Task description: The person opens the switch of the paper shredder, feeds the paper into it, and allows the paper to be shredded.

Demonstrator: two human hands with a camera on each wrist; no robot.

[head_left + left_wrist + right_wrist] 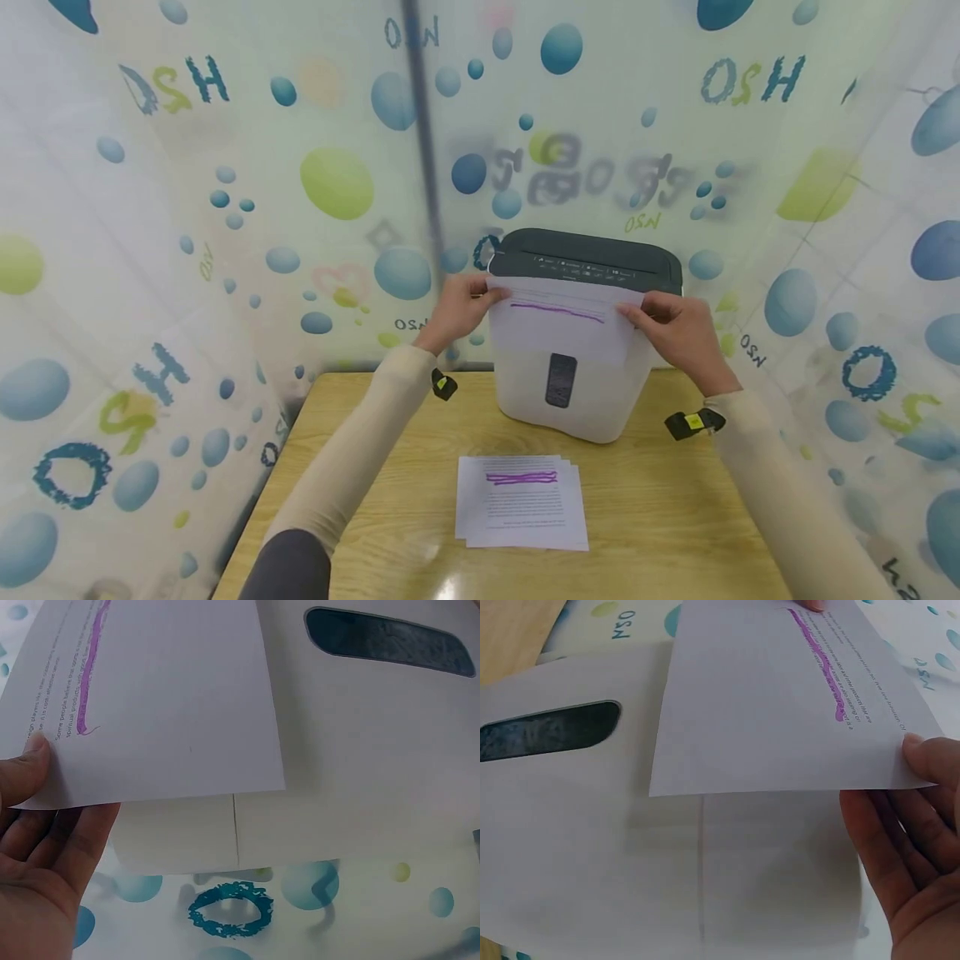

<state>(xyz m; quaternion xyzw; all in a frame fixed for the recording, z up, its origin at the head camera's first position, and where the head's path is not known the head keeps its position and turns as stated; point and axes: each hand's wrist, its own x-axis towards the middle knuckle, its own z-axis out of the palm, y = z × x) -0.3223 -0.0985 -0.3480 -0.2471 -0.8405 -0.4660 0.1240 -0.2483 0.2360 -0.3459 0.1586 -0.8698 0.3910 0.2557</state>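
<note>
A printed sheet of paper (558,333) with a purple marker line hangs in front of a paper shredder (600,408) that has a white body and a dark top. My left hand (459,312) pinches the sheet's left edge between thumb and fingers, near the shredder's top. At the opposite edge, my right hand (684,337) pinches the same sheet. Both wrist views show the paper (187,712) held in front of the white body, its lower edge loose. The shredder's dark oval window (551,731) shows below the sheet. Where the sheet's far edge meets the slot I cannot tell.
A small stack of printed papers (525,512), the top one with purple scribbles, lies on the wooden table (390,483) in front of the shredder. A patterned curtain (225,317) hangs close behind and on both sides of the table.
</note>
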